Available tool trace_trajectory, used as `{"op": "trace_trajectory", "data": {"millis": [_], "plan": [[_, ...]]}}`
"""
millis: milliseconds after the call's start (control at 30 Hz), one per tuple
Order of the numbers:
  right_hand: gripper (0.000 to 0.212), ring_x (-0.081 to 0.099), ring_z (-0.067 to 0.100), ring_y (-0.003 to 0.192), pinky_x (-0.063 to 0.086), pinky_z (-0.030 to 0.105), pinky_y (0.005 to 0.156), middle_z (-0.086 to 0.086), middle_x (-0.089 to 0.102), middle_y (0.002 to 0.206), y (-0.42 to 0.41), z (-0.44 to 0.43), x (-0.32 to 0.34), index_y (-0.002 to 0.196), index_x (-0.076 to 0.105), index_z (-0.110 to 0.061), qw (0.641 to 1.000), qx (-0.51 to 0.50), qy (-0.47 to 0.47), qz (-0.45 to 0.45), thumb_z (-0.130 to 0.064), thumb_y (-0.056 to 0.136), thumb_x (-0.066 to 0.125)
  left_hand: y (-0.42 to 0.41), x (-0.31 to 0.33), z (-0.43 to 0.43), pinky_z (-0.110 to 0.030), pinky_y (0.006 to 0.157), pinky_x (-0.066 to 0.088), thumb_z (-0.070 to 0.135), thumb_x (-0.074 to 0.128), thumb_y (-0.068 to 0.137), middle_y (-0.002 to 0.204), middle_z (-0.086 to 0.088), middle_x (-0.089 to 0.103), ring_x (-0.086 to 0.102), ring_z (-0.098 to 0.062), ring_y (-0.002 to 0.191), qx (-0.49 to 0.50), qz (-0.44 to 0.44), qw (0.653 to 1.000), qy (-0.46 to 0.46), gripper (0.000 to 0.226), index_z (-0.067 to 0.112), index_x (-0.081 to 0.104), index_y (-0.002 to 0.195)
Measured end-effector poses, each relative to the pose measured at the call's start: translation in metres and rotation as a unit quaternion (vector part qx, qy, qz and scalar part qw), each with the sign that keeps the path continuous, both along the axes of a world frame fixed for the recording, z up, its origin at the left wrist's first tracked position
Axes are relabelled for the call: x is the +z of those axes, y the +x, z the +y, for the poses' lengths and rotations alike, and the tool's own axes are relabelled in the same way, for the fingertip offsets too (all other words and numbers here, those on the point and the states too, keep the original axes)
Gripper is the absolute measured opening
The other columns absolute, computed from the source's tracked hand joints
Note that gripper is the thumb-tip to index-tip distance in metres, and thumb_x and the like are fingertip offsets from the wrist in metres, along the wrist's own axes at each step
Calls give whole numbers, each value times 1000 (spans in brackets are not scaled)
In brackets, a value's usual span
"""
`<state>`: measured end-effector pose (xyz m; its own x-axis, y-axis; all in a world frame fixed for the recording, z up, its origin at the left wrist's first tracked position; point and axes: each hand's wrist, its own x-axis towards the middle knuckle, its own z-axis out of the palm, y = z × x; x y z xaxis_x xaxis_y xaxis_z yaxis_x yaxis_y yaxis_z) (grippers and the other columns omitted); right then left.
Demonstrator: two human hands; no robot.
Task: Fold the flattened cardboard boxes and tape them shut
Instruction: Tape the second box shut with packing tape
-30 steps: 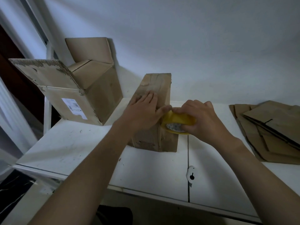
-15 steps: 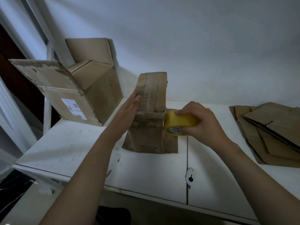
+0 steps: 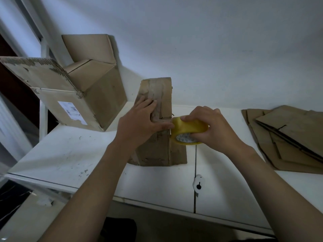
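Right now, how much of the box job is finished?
Done, it seems: two folded boxes stand at the left, though I can't see them taped. In hand: the left hand presses the middle box while the right hand holds the tape roll against it. Left: a stack of flat cardboard on the right.

We're looking at a white counter [image 3: 70, 154] w/ dark scuffs on its left half & a seam running front to back. A small white piece w/ a black dot [image 3: 198, 184] is sitting on that seam nr the front edge. A pale wall [image 3: 209, 49] is rising behind, and a white post [image 3: 43, 117] is standing at left.
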<state>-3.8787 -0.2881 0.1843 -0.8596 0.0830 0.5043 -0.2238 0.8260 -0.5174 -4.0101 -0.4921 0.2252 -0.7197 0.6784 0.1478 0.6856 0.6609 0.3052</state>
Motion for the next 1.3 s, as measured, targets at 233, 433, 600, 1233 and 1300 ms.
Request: {"op": "trace_trajectory", "data": {"millis": [233, 433, 600, 1233, 1300], "plan": [[47, 54, 17, 97, 30, 36, 82, -6, 62, 104, 5, -1, -6, 119, 65, -30, 997, -12, 73, 29, -31, 74, 75, 4, 4, -6, -51, 118, 24, 88, 50, 53, 163, 12, 24, 8, -9, 152, -30, -19, 998, 53, 117, 30, 34, 154], [47, 53, 16, 96, 30, 27, 80, -7, 60, 104, 7, 0, -9, 120, 64, -31, 995, -15, 92, 45, -29, 75, 75, -10, -12, -19, -52, 119, 28, 87, 64, 55, 163, 11, 25, 14, -8, 152, -52, -34, 987, 150, 119, 33, 33, 155], [47, 48, 7, 96, 30, 23, 83, -11, 59, 104, 4, -2, -10, 120, 62, -34, 996, -13, 70, 50, -29, 76, 75, -17, -28, -30, -19, 114, 34, 53, 88, 63, 151, 23, 33, 35, 11, 136, -42, -147, 943, 296, 126, 22, 14, 160], [65, 50, 4, 115, 45, 26, 90, -27, 48, 127, 9, -35, -5, 138, 39, -55, 996, 72, -9, -50, -51, 84, 75, -8, -50, -25, -61, 117, 24, 57, 16, 102, 163, -8, 27, 12, -31, 153, 39, 145, 968, 202, 71, 12, 43, 150], [60, 51, -2, 112, 48, 25, 89, -33, 49, 123, 12, -33, -4, 122, 43, -56, 995, 40, -76, -45, -56, 73, 76, -4, -50, -18, -63, 117, 22, 75, 17, 92, 165, -8, 19, 6, -31, 153, 79, 133, 972, 175, 90, 12, 41, 151]]}}
